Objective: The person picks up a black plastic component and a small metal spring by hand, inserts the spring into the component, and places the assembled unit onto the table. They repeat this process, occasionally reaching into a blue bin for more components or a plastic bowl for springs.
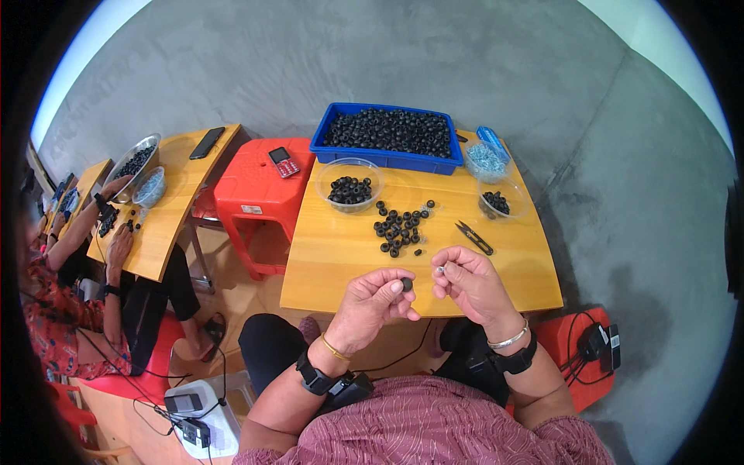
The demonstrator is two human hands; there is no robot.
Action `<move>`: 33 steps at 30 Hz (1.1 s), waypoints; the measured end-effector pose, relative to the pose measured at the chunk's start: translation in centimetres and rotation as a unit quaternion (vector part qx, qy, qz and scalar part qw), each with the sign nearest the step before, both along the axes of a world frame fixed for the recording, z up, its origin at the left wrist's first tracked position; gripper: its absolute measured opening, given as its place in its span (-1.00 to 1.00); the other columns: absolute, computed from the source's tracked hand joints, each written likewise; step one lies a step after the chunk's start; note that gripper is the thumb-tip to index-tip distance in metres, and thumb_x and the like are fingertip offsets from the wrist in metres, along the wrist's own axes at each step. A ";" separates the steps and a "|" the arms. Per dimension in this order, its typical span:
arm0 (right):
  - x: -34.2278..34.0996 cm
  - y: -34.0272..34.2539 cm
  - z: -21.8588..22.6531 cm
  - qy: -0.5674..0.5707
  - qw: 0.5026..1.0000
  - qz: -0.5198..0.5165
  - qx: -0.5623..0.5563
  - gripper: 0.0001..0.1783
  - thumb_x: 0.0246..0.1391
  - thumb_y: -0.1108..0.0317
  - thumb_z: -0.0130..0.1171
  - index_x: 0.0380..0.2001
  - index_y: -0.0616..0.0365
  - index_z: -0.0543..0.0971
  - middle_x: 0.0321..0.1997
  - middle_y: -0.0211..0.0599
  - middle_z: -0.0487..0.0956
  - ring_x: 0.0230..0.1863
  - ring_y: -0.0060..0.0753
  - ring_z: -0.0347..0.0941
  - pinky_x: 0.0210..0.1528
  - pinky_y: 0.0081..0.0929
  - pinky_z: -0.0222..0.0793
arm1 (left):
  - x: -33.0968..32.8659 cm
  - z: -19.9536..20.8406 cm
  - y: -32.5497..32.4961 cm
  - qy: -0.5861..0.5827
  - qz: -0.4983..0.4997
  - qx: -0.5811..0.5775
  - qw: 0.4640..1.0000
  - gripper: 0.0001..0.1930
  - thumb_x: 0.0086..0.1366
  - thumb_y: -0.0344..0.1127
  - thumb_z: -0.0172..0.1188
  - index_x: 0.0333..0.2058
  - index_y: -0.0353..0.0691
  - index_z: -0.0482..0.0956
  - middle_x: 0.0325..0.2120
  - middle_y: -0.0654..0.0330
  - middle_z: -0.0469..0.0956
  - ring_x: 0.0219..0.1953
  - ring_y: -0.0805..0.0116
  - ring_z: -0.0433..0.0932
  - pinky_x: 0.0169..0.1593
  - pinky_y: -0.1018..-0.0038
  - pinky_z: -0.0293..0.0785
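Observation:
My left hand [370, 306] pinches a small black round piece [407, 284] between thumb and fingers, over the near edge of the table. Close beside it on the right, my right hand [474, 285] is closed on a tiny shiny, silvery piece [441, 269], too small to name. The two hands are slightly apart. Just beyond them lies a loose pile of black round pieces [399, 229], some showing a hole. Black thread snips [474, 238] rest to the right of the pile.
A blue tray [316, 146] of black pieces stands at the back. Clear bowls hold black pieces [350, 191], pale blue bits [486, 159] and more black pieces [496, 203]. On a red stool [260, 194] lies a phone [284, 163]. Another person works at a table [167, 240] on the left.

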State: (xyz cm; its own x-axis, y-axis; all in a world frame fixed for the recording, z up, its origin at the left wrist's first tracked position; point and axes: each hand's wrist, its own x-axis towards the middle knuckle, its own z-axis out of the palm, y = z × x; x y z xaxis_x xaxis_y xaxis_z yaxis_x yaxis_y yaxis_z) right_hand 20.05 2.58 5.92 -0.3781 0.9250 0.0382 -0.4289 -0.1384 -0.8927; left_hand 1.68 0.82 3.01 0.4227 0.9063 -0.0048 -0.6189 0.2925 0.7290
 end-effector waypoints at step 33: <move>-2.4 -1.5 0.5 -0.110 0.985 -0.026 0.127 -0.92 0.04 0.51 -0.05 -0.40 0.28 0.42 -0.52 -0.41 0.40 -0.52 -0.65 0.32 -0.43 -0.70 0.29 | 0.0 -0.6 -0.5 0.103 0.070 0.187 0.974 -0.79 0.15 -0.53 0.01 -0.20 -0.32 0.39 -0.40 0.28 0.42 -0.40 0.59 0.42 -0.30 0.61 0.44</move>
